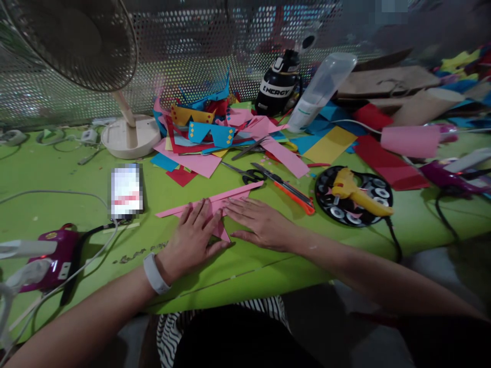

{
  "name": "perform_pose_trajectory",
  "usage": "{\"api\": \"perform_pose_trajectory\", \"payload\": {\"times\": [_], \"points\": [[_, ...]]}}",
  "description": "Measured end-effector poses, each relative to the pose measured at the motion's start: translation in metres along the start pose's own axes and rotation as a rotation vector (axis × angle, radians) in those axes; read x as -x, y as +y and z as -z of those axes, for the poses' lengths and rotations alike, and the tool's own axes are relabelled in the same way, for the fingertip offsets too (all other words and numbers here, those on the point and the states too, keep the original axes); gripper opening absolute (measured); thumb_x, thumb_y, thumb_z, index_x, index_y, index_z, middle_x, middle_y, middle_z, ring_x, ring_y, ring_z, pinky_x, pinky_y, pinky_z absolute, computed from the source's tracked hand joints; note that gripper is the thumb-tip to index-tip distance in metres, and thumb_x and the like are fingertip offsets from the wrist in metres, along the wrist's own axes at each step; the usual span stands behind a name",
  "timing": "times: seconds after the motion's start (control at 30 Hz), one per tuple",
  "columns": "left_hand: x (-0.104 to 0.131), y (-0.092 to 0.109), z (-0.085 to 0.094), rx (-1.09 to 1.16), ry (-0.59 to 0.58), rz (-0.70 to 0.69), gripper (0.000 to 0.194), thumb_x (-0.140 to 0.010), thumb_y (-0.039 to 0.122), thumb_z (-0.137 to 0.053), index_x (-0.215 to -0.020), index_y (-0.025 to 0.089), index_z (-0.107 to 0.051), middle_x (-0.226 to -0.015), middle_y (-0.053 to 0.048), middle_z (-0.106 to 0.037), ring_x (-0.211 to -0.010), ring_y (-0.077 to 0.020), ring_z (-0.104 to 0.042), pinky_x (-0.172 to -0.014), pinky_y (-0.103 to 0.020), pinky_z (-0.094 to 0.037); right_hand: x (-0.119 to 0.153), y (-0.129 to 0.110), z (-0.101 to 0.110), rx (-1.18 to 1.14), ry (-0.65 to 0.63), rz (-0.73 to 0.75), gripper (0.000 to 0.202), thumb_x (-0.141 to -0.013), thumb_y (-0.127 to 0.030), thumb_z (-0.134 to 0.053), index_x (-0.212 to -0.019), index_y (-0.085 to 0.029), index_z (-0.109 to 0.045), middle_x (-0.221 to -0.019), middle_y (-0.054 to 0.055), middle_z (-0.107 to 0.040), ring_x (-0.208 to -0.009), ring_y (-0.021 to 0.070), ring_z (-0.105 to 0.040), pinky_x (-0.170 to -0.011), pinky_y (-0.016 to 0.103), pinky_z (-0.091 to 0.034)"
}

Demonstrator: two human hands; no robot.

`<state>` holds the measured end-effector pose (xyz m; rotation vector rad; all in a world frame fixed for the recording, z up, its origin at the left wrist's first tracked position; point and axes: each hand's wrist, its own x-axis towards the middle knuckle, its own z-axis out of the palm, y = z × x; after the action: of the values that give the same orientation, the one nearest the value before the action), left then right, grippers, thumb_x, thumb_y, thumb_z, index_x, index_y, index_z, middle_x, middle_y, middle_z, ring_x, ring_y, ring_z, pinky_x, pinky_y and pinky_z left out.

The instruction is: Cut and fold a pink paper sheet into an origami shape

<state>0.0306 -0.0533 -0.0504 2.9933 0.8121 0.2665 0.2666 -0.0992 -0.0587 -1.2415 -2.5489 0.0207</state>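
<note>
So both hands are palm-down and open on the green tabletop [264, 273], pressing on a folded piece of pink paper [245, 190] rather than gripping it. The paper's right by the near edge, in front of the person's body. It has a long narrow strip slanting up to the right, plus a pointy bit sticking out toward the person between the hands.

The left hand [196, 235] comes in from the lower left with its fingers pointing away and a bit to the right, lying over the strip. The thumb juts out sideways to the right, near the pointy bit. There's a pale wristband [156, 273] on that wrist.

The right hand [263, 222] reaches in from the right, pretty flat, fingers pointing left with the tips on the paper close to the left hand's fingers. Its thumb sits a little apart from the fingers, also aimed left. Forearms angle in from both sides.

Just beyond the paper are black-handled scissors [253, 177] and an orange utility knife [303, 202]. A yellow glue gun [351, 190] lies on a round black tray [324, 179] to the right, and a lit phone [126, 191] is off to the left.
</note>
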Motion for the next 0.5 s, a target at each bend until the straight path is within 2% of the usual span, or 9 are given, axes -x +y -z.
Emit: {"api": "perform_pose_trajectory", "payload": {"times": [0.23, 0.5], "points": [[-0.0002, 0.0006, -0.0003, -0.012, -0.006, 0.007, 0.072, -0.093, 0.064, -0.033, -0.145, 0.014, -0.036, -0.153, -0.019, -0.033, -0.143, -0.0331, -0.028, -0.114, -0.054, -0.024, -0.001, -0.0005, 0.0013, 0.046, 0.005, 0.02, 0.06, -0.099, -0.049, -0.035, -0.136, -0.006, -0.05, -0.142, 0.016, -0.049, -0.136, 0.0273, -0.043, -0.112, 0.047, -0.038], [-0.0006, 0.0001, 0.0, -0.011, -0.001, 0.001, 0.072, -0.092, 0.065, -0.035, -0.145, 0.016, -0.036, -0.152, -0.019, -0.034, -0.143, -0.0336, -0.028, -0.114, -0.055, -0.026, -0.0001, 0.0013, -0.0011, 0.012, 0.016, 0.023, 0.058, -0.098, -0.049, -0.038, -0.14, -0.01, -0.047, -0.143, 0.015, -0.048, -0.137, 0.026, -0.041, -0.112, 0.048, -0.038]]}}
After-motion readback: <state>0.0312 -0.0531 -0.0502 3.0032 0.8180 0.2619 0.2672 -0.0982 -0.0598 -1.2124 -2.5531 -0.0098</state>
